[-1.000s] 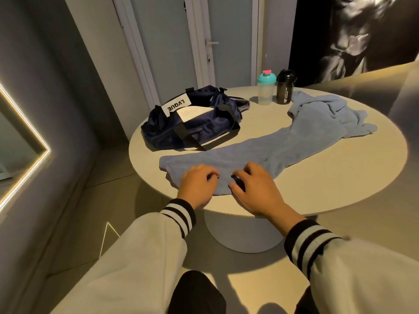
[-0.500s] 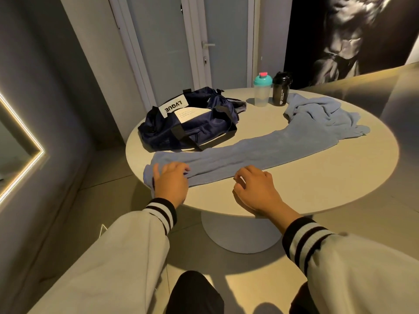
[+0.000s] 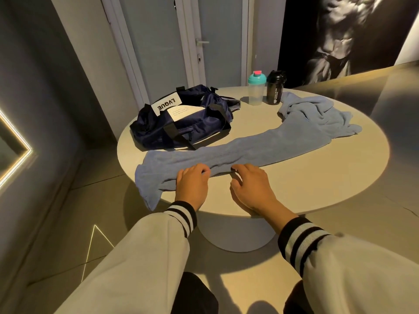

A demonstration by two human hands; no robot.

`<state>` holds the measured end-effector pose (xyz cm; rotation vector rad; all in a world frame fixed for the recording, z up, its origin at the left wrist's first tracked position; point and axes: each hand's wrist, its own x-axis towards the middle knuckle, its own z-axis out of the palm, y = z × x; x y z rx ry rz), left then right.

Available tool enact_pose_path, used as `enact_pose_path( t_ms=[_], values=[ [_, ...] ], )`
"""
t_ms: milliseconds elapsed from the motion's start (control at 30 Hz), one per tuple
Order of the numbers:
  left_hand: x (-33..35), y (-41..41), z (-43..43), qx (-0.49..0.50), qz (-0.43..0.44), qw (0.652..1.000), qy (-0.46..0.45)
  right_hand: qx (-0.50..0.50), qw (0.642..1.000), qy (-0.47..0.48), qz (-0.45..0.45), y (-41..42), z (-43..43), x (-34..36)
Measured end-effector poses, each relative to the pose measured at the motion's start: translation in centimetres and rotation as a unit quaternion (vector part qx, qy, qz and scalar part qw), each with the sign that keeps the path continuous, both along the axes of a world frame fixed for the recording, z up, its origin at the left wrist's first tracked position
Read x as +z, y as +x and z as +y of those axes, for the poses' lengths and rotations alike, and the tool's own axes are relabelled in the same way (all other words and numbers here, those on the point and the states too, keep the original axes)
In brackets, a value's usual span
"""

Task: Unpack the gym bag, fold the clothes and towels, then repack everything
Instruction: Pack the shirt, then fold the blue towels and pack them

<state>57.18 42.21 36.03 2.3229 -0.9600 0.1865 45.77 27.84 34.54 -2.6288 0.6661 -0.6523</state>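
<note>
Where left fingers and right fingers curl, they pinch the towel edge.

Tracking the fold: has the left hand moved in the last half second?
Yes. Judged against the gym bag, the left hand slid rightward along the towel, from level with the bag's left end to near the right hand.

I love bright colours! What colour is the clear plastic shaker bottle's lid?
The round plastic lid is teal with a pink cap, best in the head view.
</note>
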Motion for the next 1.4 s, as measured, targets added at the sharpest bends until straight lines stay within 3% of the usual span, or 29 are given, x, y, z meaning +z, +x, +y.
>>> enact_pose_path(
  t_ms=[67,167,433,500,600,833,1100,1400],
  values=[
    [0.4,-0.1,0.2,-0.016,0.065,0.994,-0.085,0.006,1.0,0.004,-0.03,0.0,-0.1,-0.1],
    [1.8,-0.9,0.0,-0.039,0.2,0.957,-0.208,0.015,0.999,0.001,-0.038,0.0,-0.3,-0.2],
    [1.0,-1.0,-0.2,-0.09,0.229,0.956,-0.158,0.06,0.997,0.004,-0.051,-0.1,0.1,-0.2],
    [0.5,-1.0,-0.3,-0.102,0.205,0.965,-0.13,0.042,0.998,0.006,-0.048,-0.1,0.1,-0.3],
    [0.0,-0.7,-0.6,-0.075,0.074,0.993,-0.061,0.021,0.999,0.014,-0.032,0.0,0.1,-0.4],
    [1.1,-1.4,-1.9,-0.009,-0.036,0.999,0.029,0.013,0.999,0.024,-0.046,0.1,-0.1,-0.5],
    [-0.3,-2.5,-2.8,-0.097,0.043,0.994,-0.03,0.049,0.995,0.04,-0.081,0.1,-0.4,-0.8],
    [-0.5,-2.5,-2.3,-0.087,0.068,0.994,-0.007,0.047,0.986,0.096,-0.125,-0.5,0.0,-0.4]
  ],
)
